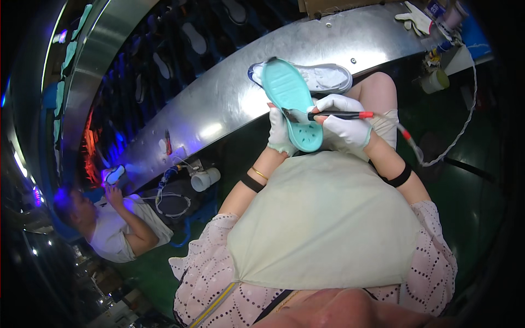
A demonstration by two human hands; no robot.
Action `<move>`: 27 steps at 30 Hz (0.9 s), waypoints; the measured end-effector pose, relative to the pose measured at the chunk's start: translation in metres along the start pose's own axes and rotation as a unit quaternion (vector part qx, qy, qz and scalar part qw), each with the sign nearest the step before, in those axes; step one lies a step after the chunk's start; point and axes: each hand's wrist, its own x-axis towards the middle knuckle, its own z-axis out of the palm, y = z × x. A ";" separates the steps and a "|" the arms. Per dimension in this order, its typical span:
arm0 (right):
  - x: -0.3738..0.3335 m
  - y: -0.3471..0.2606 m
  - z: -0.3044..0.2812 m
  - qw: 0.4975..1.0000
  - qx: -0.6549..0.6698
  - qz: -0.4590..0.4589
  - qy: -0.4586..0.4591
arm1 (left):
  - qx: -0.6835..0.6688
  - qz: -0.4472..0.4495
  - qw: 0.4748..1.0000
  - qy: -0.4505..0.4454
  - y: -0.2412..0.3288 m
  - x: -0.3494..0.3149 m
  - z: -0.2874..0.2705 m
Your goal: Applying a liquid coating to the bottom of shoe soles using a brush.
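In white-gloved right hand (345, 127), grasped: a slim black-and-red brush (340, 115), just nearer than the white shoe (330, 78); in left hand (279, 130), held by edge: rounded, ridged, perforated turquoise sole (287, 83), partly covering the shoe.

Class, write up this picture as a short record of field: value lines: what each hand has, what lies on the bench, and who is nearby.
Left hand: left hand, in a white fingerless glove, holding the turquoise shoe sole by its edge
Right hand: right hand, gloved likewise, gripping the black-and-red brush
Brush position: bristles over the sole's face; contact unclear
Attached: pale tube at the brush's rear end
Metal bench: white shoe, partly hidden behind the sole; loose white glove
Nearby: seated co-worker at left
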 end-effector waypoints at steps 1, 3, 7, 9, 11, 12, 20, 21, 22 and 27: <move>0.004 -0.002 0.001 0.997 0.058 0.044 0.001 | -0.041 0.007 0.999 0.012 0.001 0.005 0.000; 0.008 -0.007 0.003 0.997 0.068 0.030 0.021 | -0.071 0.038 0.996 0.027 0.003 0.016 0.001; 0.013 -0.017 0.009 0.977 -0.140 -0.160 -0.011 | -0.143 0.096 0.985 -0.027 0.009 0.038 -0.004; 0.013 -0.021 0.011 0.968 -0.149 -0.189 -0.074 | -0.201 0.101 0.965 -0.133 0.016 0.048 -0.010; 0.013 -0.023 0.012 0.980 -0.084 -0.163 -0.073 | -0.244 0.115 0.951 -0.154 0.021 0.054 -0.014; 0.013 -0.024 0.012 0.985 -0.047 -0.151 -0.076 | -0.258 0.126 0.942 -0.172 0.024 0.055 -0.014; 0.020 -0.019 0.008 0.994 -0.028 -0.089 -0.055 | -0.272 0.076 0.938 -0.199 0.045 0.054 -0.004; 0.020 -0.020 0.007 0.998 0.008 -0.010 -0.060 | -0.248 0.073 0.940 -0.220 0.047 0.055 -0.004; 0.019 -0.022 0.003 0.994 0.031 0.087 -0.054 | -0.209 0.070 0.955 -0.198 0.050 0.055 -0.004; 0.020 -0.022 0.000 0.998 0.053 -0.014 -0.028 | 0.005 0.045 0.989 -0.139 0.066 0.050 -0.005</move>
